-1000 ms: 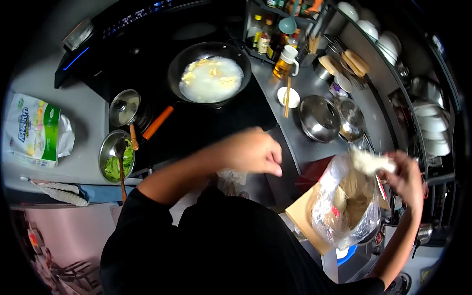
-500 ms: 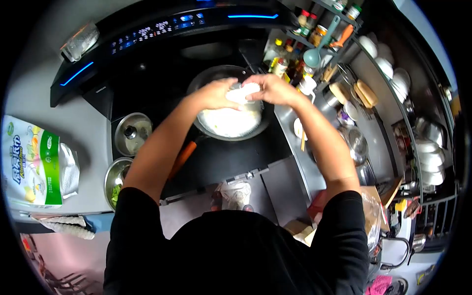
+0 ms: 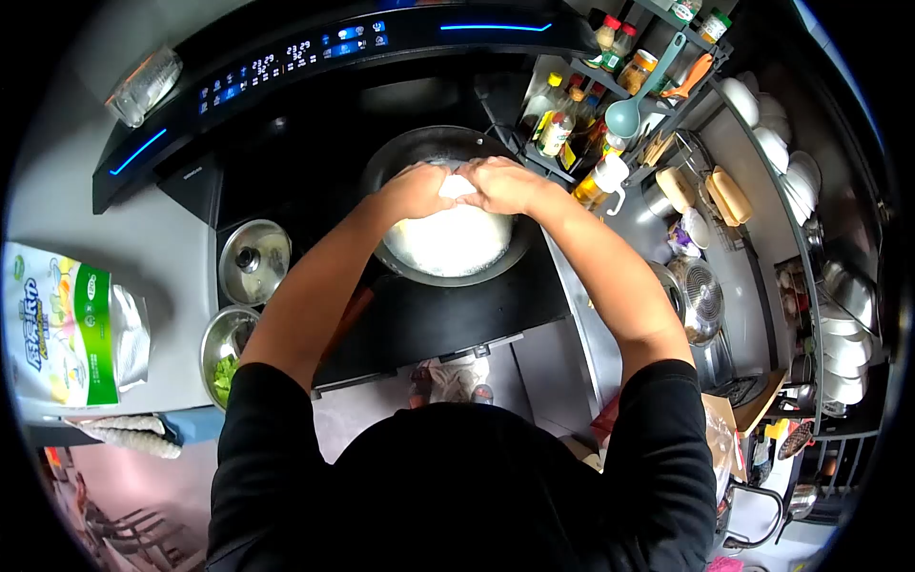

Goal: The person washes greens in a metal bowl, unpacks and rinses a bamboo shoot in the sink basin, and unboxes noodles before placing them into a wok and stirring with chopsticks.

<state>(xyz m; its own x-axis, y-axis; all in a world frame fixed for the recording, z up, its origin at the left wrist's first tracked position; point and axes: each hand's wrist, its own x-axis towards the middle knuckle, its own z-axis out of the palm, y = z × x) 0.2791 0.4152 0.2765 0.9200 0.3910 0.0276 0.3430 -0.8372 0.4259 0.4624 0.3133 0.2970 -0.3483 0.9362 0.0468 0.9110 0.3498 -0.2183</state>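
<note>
Above a dark wok (image 3: 389,160) on the stove, my left hand (image 3: 417,191) and my right hand (image 3: 503,184) are close together, fingers curled round a soft-looking white lump (image 3: 457,187). Its kind cannot be made out, and the fingers cover most of it. Milky white liquid (image 3: 453,246) fills the bottom of the wok just below. My left forearm partly hides the wok's orange-brown handle (image 3: 355,313).
Left of the wok are a glass lid (image 3: 270,276) and a steel bowl (image 3: 208,348) with green leaves (image 3: 226,375). A kitchen-paper pack (image 3: 67,324) lies further left. Bottles (image 3: 556,132), a hanging ladle (image 3: 623,118) and an oil jug (image 3: 599,181) stand to the right.
My hands have come closer together around the white lump, and less of it shows between the fingers. The camera view has shifted slightly.
</note>
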